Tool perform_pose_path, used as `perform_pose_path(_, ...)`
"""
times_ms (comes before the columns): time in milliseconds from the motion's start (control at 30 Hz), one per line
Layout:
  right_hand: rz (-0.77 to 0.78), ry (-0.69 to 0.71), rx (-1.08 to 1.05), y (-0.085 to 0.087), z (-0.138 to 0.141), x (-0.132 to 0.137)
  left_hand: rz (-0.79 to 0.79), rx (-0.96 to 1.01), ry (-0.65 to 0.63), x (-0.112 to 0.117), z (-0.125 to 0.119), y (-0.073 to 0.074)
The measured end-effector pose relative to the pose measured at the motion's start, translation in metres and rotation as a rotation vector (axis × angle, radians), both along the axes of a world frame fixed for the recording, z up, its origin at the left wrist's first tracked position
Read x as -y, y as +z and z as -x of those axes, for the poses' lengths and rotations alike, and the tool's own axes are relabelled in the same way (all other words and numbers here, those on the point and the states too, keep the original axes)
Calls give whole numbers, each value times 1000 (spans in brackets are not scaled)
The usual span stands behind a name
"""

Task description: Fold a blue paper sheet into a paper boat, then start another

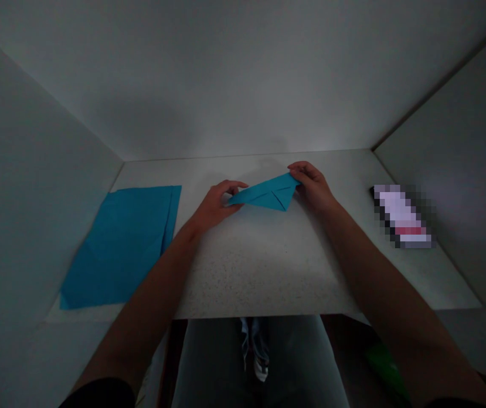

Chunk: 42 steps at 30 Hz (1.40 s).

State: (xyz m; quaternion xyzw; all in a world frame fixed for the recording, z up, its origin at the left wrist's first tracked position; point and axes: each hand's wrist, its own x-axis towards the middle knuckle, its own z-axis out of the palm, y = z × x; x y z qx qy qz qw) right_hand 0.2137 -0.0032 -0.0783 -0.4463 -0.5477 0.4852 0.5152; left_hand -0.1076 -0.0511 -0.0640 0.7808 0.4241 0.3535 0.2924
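A folded piece of blue paper [268, 192], long and pointed with crease lines on its face, is held up between my two hands over the white tabletop [243, 272]. At its narrow left tip my left hand [221, 201] pinches it between thumb and fingers. My right hand [312, 184] grips the upper right corner, thumb in front. The paper slants, with its right end higher than its left. Parts of the fingers behind the paper are hidden.
Flat blue sheets of paper [119, 243] lie at the left, by my left forearm. A phone [402, 215], blurred out, lies at the right. White walls enclose the table at the back and both sides. Something green [383, 362] shows below at the right.
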Motion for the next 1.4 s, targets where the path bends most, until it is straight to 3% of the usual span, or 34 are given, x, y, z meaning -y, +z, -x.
perform_pose_path(233, -39, 156, -135, 8, 1, 6, 151, 510, 304, -12, -4, -14)
perform_pose_path(400, -17, 117, -93, 1, 5, 4, 197, 496, 378, -16, 0, -14)
perform_pose_path(667, -5, 72, 33, -4, 2, 4, 171, 505, 332, -15, -2, -21)
perform_pose_path(900, -89, 9, 109, -2, 2, 2, 130, 378, 334, -16, 0, -19)
perform_pose_path(1200, -31, 73, 7, 3, -8, 4, 202, 452, 56, -24, 15, -25)
perform_pose_path(1400, -67, 179, 70, 3, -11, 5, 181, 430, 194, -24, 13, -18)
